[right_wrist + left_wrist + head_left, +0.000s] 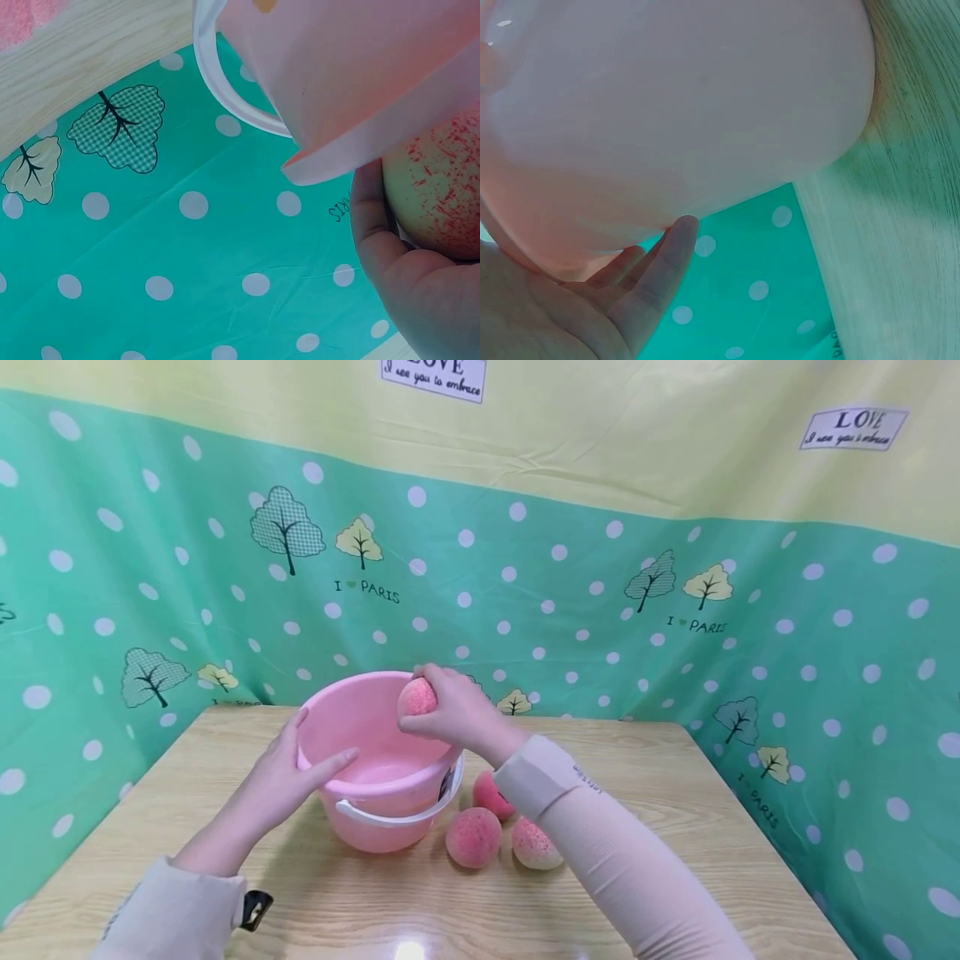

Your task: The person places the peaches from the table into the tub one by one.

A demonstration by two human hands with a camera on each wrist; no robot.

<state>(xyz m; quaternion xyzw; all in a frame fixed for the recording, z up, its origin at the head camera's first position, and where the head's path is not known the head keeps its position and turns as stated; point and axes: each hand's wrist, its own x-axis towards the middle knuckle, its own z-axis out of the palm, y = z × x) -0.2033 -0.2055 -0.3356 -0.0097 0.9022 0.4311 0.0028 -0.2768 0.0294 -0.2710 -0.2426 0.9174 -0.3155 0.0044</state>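
A pink bucket stands on the table, its inside showing bare pink where visible. My left hand grips its left rim, thumb over the inner side and fingers along the outer wall, as the left wrist view also shows. Above the right part of the opening, my right hand holds a peach, pale with red speckles in the right wrist view. Three more peaches lie to the right of the bucket: a pink one, a paler one and a deep pink one partly behind my right sleeve.
The bucket's white handle hangs down over its near side. A wood-grain table carries everything. Green and yellow printed cloth rises behind it and along both sides. A small black item shows beside my left cuff.
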